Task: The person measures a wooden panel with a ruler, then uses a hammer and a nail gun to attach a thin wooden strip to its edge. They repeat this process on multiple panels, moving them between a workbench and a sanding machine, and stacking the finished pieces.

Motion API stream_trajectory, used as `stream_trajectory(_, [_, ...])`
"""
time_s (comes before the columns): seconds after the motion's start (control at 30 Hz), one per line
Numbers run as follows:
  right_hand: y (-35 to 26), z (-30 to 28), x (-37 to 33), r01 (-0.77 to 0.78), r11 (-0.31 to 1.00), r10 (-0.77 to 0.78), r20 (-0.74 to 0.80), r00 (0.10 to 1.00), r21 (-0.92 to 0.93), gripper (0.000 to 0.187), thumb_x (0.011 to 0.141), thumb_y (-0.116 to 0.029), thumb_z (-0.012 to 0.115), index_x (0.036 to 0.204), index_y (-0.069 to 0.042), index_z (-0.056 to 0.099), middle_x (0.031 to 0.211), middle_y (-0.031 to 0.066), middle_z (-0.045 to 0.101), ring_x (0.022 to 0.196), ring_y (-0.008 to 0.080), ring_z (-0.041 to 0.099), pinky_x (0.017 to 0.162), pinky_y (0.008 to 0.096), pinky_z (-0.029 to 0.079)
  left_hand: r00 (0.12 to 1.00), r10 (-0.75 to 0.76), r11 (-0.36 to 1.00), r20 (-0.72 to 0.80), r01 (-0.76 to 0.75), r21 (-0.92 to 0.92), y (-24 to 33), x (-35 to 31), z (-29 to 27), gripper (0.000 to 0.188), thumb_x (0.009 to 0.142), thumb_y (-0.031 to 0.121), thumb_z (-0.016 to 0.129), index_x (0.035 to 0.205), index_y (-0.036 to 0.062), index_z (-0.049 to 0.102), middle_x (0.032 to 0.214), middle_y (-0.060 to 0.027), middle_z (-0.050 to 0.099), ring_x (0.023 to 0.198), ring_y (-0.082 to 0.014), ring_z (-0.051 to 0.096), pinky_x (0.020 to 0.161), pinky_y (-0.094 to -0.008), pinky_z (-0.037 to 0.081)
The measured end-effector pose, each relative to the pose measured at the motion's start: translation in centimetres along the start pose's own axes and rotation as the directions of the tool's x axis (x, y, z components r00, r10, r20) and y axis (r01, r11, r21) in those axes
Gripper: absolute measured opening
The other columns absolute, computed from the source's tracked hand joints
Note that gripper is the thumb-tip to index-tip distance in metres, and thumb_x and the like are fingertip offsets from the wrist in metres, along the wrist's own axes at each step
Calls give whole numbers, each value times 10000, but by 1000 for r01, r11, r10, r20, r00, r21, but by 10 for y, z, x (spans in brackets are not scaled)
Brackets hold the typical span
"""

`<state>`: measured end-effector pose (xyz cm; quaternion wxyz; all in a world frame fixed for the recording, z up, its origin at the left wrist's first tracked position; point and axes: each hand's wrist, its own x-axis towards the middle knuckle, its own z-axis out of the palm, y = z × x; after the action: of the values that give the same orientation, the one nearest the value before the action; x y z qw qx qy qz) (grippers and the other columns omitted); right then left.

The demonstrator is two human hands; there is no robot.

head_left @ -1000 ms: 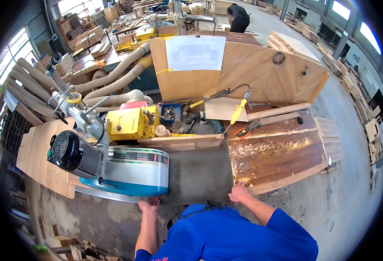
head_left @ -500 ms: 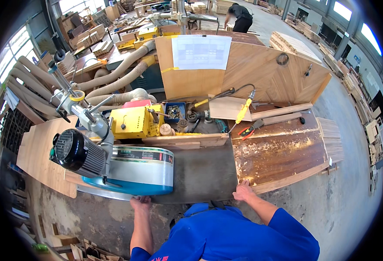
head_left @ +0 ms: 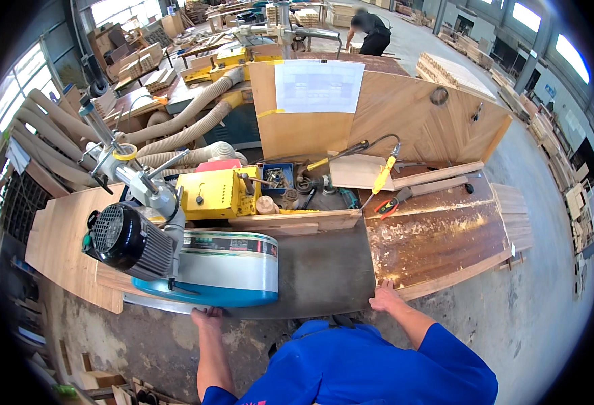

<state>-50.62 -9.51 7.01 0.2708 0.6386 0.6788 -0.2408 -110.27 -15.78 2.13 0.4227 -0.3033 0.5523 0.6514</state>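
Observation:
My left hand (head_left: 207,315) is at the front edge of the dark metal machine table (head_left: 324,270), just below the blue lower rim of a feed unit (head_left: 239,270). Its fingers are curled against that edge, their tips partly hidden. My right hand (head_left: 386,298) grips the front edge farther right, where the metal meets a worn brown wooden top (head_left: 439,236). Its fingers are bent, and no loose workpiece shows in either hand. A black finned motor (head_left: 135,239) hangs on a grey arm beside the feed unit.
Behind the table stand a yellow machine housing (head_left: 209,194), a blue bin of small parts (head_left: 277,177) and a wooden fence (head_left: 297,221). Red-handled pliers (head_left: 391,202) and a yellow air gun (head_left: 383,177) lie right. A drawing sheet (head_left: 318,86) hangs behind. Another person (head_left: 371,32) bends far back.
My left hand has slid left along the table's front edge. My right hand stays by the corner of the wooden top. The whole view has shifted slightly.

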Motion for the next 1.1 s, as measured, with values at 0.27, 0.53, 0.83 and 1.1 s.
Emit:
stream_trajectory(0.27, [1, 4, 2, -24, 997, 22, 27, 999, 68, 721, 909, -401, 514, 1362, 159, 474, 1524, 408, 264, 1459, 531, 192, 1212, 522, 206, 1000, 18, 1000, 1, -18, -19, 33, 10, -5, 698, 960, 585, 400, 1387, 39, 322, 1351, -247, 466, 1134, -392, 538, 996, -517, 410])
stream_trajectory(0.53, [-24, -16, -3, -85, 992, 82, 29, 996, 96, 728, 928, -400, 567, 1479, 39, 379, 1576, 341, 224, 1464, 512, 208, 1194, 526, 273, 999, 46, 999, 19, -46, -11, 66, 25, -4, 879, 951, 587, 423, 1570, 44, 114, 1484, -283, 357, 1311, -465, 454, 1124, -575, 322])
stream_trajectory(0.83, [-96, -16, 5, 71, 994, -71, 4, 997, 78, 782, 902, -376, 602, 1538, -34, 303, 1598, 350, 129, 1439, 553, 233, 1193, 525, 288, 996, 85, 995, -41, -87, -39, 109, 72, -27, 610, 944, 472, 579, 1371, 78, 395, 1090, -196, 577, 834, -354, 597, 713, -469, 504])
stream_trajectory(1.1, [-76, -6, 7, 97, 994, -100, 73, 992, 54, 853, 864, -359, 628, 1562, -31, 263, 1613, 355, 72, 1467, 550, 185, 1219, 487, 242, 711, 629, 673, -315, -294, 679, 128, 96, -31, 626, 889, 422, 615, 1333, -17, 573, 1240, -277, 597, 1222, -419, 550, 1044, -501, 433])
